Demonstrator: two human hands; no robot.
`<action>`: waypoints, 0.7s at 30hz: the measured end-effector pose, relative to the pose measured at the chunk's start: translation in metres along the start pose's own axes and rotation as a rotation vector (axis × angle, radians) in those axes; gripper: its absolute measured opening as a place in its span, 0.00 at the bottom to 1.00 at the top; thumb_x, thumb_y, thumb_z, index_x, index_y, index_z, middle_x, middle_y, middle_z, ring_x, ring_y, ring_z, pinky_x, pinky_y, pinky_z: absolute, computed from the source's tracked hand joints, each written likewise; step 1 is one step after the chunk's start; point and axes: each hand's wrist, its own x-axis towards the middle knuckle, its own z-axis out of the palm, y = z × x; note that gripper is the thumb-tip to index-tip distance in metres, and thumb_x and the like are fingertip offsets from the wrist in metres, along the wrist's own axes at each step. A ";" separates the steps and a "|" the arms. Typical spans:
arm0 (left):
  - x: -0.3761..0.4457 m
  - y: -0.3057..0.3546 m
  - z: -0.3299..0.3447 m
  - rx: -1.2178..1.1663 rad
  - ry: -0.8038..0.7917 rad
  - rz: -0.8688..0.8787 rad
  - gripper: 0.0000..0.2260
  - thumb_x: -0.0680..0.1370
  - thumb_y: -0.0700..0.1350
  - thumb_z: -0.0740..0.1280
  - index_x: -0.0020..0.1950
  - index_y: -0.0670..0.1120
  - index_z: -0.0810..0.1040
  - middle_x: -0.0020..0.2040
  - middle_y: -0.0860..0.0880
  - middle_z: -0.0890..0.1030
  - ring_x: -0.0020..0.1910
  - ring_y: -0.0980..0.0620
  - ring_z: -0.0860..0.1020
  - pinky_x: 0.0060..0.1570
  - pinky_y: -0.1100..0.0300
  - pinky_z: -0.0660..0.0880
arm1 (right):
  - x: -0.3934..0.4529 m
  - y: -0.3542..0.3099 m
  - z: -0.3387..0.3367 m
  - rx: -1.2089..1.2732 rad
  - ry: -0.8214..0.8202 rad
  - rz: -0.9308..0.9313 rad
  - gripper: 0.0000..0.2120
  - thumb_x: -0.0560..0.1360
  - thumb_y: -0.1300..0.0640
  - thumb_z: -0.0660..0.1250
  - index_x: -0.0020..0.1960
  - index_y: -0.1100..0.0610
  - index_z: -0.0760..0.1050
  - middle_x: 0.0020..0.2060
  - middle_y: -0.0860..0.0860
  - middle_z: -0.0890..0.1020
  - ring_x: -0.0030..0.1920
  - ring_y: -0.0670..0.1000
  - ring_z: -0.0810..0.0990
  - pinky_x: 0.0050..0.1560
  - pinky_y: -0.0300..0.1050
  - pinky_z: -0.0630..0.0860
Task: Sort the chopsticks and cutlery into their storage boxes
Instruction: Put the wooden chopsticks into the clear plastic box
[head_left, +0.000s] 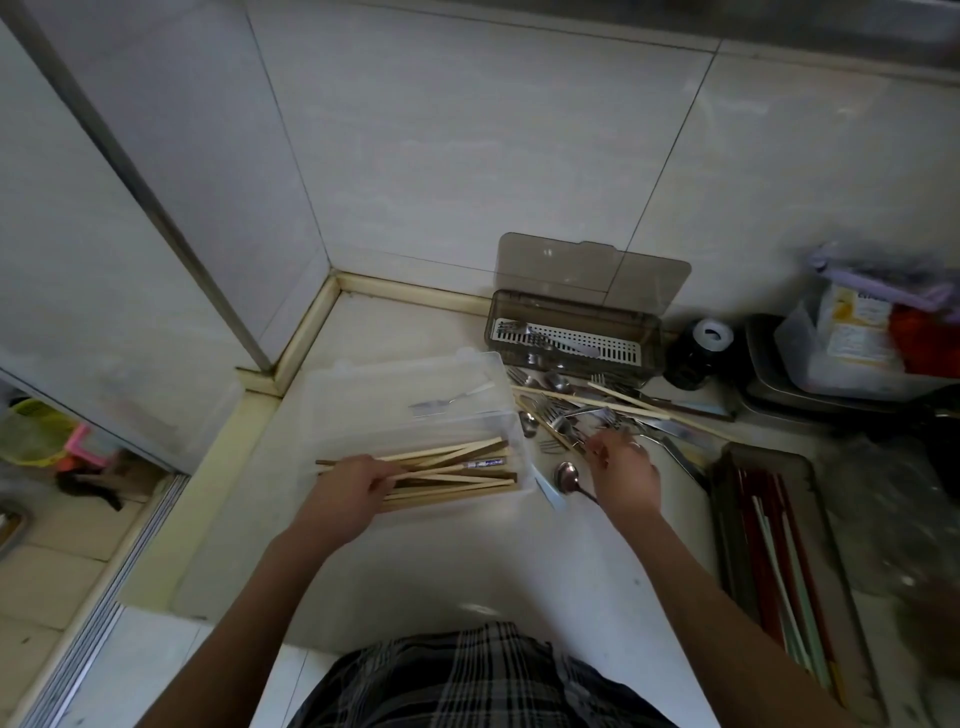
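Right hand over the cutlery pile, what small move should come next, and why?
Probably pinch one fork from the loose pile and carry it to the brown box: the right hand hovers there, forks already lie inside, and the left hand is busy holding chopsticks.

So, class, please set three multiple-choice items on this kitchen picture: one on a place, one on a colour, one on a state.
1. Where do the pale wooden chopsticks lie?
A in the clear plastic box
B on the floor
C in a cup

2. What colour is the slotted tray inside the smoky brown box?
A red
B white
C green

3. The smoky brown box's lid is:
A shut
B missing
C open

Answers: 1 A, the left hand holds them in it; 2 B, it looks white; 3 C, it leans against the wall.
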 end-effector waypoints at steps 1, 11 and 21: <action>0.002 0.002 0.000 -0.028 -0.033 -0.026 0.13 0.79 0.42 0.61 0.61 0.51 0.79 0.55 0.47 0.79 0.53 0.49 0.76 0.52 0.61 0.70 | -0.001 0.001 0.001 -0.031 -0.022 0.008 0.07 0.79 0.56 0.60 0.54 0.53 0.75 0.50 0.52 0.77 0.54 0.55 0.75 0.52 0.49 0.70; 0.004 0.010 0.001 -0.136 0.026 -0.101 0.15 0.73 0.34 0.66 0.57 0.46 0.81 0.57 0.47 0.80 0.56 0.49 0.76 0.54 0.64 0.68 | -0.007 0.012 0.012 -0.114 -0.117 0.118 0.10 0.78 0.58 0.59 0.58 0.55 0.73 0.55 0.53 0.77 0.59 0.54 0.73 0.54 0.49 0.71; -0.002 0.015 0.003 -0.055 0.233 0.006 0.11 0.73 0.35 0.66 0.50 0.48 0.83 0.47 0.48 0.82 0.49 0.48 0.77 0.50 0.59 0.71 | -0.010 0.017 -0.004 0.480 0.136 0.237 0.06 0.79 0.63 0.55 0.50 0.56 0.69 0.42 0.58 0.79 0.43 0.60 0.78 0.40 0.46 0.70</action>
